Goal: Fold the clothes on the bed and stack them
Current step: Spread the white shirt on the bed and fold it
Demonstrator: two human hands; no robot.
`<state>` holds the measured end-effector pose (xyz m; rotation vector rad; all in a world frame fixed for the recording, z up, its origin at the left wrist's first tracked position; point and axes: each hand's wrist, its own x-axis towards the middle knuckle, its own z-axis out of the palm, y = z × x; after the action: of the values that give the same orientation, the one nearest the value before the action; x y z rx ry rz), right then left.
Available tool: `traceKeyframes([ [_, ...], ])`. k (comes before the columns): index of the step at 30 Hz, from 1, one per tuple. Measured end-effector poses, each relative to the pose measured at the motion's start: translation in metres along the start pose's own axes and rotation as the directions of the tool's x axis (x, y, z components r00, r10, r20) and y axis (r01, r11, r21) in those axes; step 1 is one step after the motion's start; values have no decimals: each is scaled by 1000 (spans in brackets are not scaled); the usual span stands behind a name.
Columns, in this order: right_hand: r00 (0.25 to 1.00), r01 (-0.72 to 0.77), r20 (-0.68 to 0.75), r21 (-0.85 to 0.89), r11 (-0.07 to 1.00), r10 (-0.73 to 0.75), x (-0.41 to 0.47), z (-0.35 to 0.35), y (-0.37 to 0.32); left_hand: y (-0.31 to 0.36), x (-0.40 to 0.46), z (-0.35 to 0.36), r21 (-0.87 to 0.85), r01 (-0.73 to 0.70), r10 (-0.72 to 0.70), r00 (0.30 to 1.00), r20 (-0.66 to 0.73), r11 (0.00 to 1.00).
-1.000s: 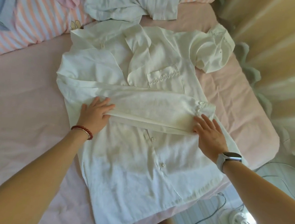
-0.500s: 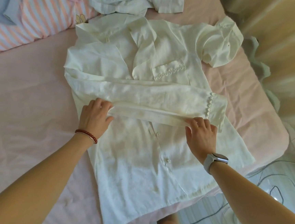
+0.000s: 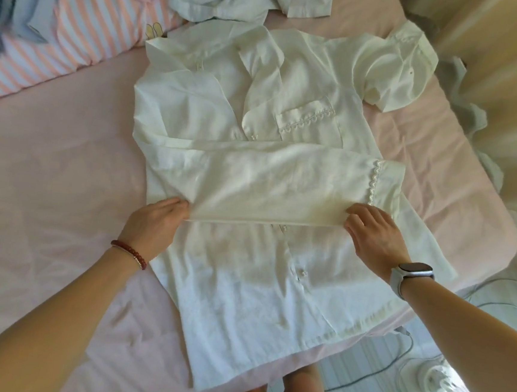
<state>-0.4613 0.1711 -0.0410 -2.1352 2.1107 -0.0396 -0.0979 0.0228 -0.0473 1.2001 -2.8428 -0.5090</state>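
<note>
Both hands have slid nearer, left hand [image 3: 155,221] and right hand [image 3: 372,234] now pinching the folded sleeve's [image 3: 270,184] lower edge across the white shirt [image 3: 241,303].

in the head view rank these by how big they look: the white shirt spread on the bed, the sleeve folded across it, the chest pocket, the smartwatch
1. white shirt
2. folded sleeve
3. chest pocket
4. smartwatch, smallest even though it sits nearer the camera than the pocket.
</note>
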Motion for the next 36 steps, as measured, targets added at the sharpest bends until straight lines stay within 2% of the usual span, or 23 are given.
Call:
traceKeyframes([
  [3, 1000, 19, 19, -8, 1000, -19, -11, 1, 1, 6, 1, -2, 8, 61, -61, 996, 66, 998],
  [7, 989, -145, -28, 19, 989, 146, -2, -4, -10, 25, 24, -4, 6, 173, -172, 982, -77, 985],
  [8, 986, -166, 1, 17, 986, 166, 6, -6, -15, 28, 34, 0, 14, 189, -187, 977, -99, 982],
  [10, 979, -176, 106, 16, 984, 173, 23, -3, -20, 32, 55, 8, 30, 267, -268, 963, 24, 963],
  [13, 938, -205, 279, -32, 978, 205, 46, 10, -13, 19, 79, 28, 68, 475, -474, 836, 277, 877],
  [15, 902, -211, 371, -69, 975, 222, 55, 17, 0, 9, 91, 33, 78, 561, -550, 759, 347, 824],
  [17, 890, -185, 411, -78, 980, 200, 62, 18, 13, 7, 99, 29, 71, 594, -572, 727, 379, 802],
  [18, 905, -169, 387, -54, 984, 176, 64, 14, 18, 10, 103, 26, 60, 602, -578, 728, 368, 796],
  [19, 942, -150, 305, 10, 989, 140, 65, 9, 22, 18, 105, 23, 46, 607, -586, 741, 329, 793],
  [21, 995, -94, 63, 184, 978, 84, 69, -3, 33, 43, 114, 18, 15, 596, -588, 788, 181, 803],
  [22, 994, -77, -55, 258, 963, 94, 73, -8, 44, 59, 121, 17, 8, 573, -570, 814, 113, 819],
  [23, 983, -98, -114, 337, 936, 144, 80, -13, 58, 76, 131, 16, 8, 542, -541, 838, 70, 841],
  [25, 931, -267, -80, 519, 812, 357, 98, -19, 93, 113, 161, 20, 4, 466, -465, 884, 42, 885],
  [26, 877, -371, -18, 611, 700, 480, 109, -20, 112, 132, 179, 24, -16, 433, -433, 901, 37, 901],
  [28, 714, -551, 174, 738, 390, 678, 137, -22, 151, 164, 216, 33, -69, 391, -389, 920, 35, 918],
  [29, 639, -596, 267, 764, 245, 722, 152, -21, 171, 178, 235, 39, -85, 371, -370, 929, 35, 925],
  [32, 549, -638, 458, 770, -4, 699, 199, -18, 219, 205, 282, 57, -67, 322, -320, 946, 41, 944],
  [35, 488, -580, 625, 754, -309, 609, 232, -21, 241, 216, 308, 70, -9, 385, -377, 907, 188, 923],
  [36, 474, -557, 651, 743, -371, 593, 238, -19, 245, 216, 312, 72, 30, 396, -391, 887, 245, 918],
])
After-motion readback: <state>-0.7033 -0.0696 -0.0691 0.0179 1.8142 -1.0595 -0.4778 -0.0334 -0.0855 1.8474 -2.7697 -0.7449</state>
